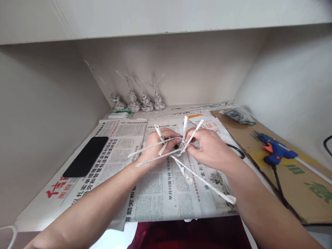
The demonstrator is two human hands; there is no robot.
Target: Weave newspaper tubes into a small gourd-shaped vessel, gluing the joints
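Between my hands is a bundle of rolled newspaper sticks (204, 181), woven together at the centre, with several free ends pointing outward in different directions. My left hand (159, 141) pinches the woven centre from the left, its fingertips on the crossing sticks. From the other side, my right hand (204, 143) grips the same centre, thumb and fingers closed on the paper. The two sets of fingertips nearly meet there and hide part of the weave. The work is held above spread newspaper (155, 193).
A black phone (86, 156) lies on the left newspaper. At the back stand several woven paper gourds (147, 102), beside long paper sticks (192, 110). On the right, cardboard (293, 197) bears a blue glue gun (277, 148) with a cord and a clear plastic bag (240, 117).
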